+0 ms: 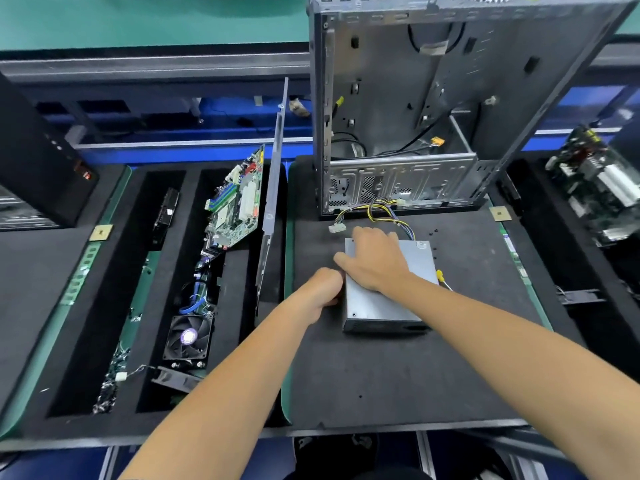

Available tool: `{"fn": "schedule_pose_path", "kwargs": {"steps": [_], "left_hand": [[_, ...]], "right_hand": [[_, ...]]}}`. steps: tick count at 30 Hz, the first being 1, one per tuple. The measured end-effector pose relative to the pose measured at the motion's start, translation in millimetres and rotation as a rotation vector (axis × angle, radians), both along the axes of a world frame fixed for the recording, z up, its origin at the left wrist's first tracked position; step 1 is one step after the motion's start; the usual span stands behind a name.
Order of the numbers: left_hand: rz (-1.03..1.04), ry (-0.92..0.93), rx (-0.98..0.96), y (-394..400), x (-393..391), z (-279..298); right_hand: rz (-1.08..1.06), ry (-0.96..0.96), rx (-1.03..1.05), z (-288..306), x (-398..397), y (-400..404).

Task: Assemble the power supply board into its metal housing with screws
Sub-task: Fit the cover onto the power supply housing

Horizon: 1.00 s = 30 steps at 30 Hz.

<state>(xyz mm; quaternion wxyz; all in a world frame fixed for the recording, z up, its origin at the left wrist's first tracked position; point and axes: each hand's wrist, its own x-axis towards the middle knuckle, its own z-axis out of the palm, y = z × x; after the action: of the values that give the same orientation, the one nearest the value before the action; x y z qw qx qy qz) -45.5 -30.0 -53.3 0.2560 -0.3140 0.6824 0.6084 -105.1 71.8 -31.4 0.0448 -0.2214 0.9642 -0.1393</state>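
A grey metal power supply housing (377, 306) lies flat on the black foam mat (398, 368) in front of me. My right hand (374, 261) rests palm down on its top, fingers spread over the far left corner. My left hand (323, 289) is a closed fist against the housing's left side; what it holds, if anything, is hidden. Yellow, black and blue wires (388, 211) run from the housing's far end to a white connector (336, 228). A few small black screws (433, 232) lie on the mat to the right. The board itself is out of sight.
An open computer case (415, 109) stands upright at the mat's far edge. To the left, a foam tray holds a motherboard (237, 199), a grey side panel (273, 188) and a fan (188, 337). Another circuit board (595, 181) lies at far right.
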Motion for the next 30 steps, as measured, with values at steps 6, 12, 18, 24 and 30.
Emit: {"fn": "schedule_pose_path", "kwargs": {"steps": [6, 12, 18, 24, 30], "left_hand": [[-0.027, 0.057, 0.288, 0.6, 4.4, 9.3], [-0.172, 0.126, 0.407, -2.4, 12.8, 15.4], [-0.166, 0.233, 0.053, 14.7, 9.8, 37.2], [-0.325, 0.431, -0.179, -15.1, -6.8, 77.8], [-0.794, 0.592, -0.825, -27.7, -26.9, 98.7]], "right_hand": [[-0.056, -0.075, -0.213, 7.3, -3.9, 16.1], [-0.1, -0.089, -0.336, 14.1, -9.8, 28.3], [-0.172, -0.051, -0.438, 26.3, -6.6, 29.0], [-0.253, -0.2, -0.609, 43.8, -23.5, 30.1], [-0.125, -0.422, -0.504, 59.0, -34.0, 36.9]]}}
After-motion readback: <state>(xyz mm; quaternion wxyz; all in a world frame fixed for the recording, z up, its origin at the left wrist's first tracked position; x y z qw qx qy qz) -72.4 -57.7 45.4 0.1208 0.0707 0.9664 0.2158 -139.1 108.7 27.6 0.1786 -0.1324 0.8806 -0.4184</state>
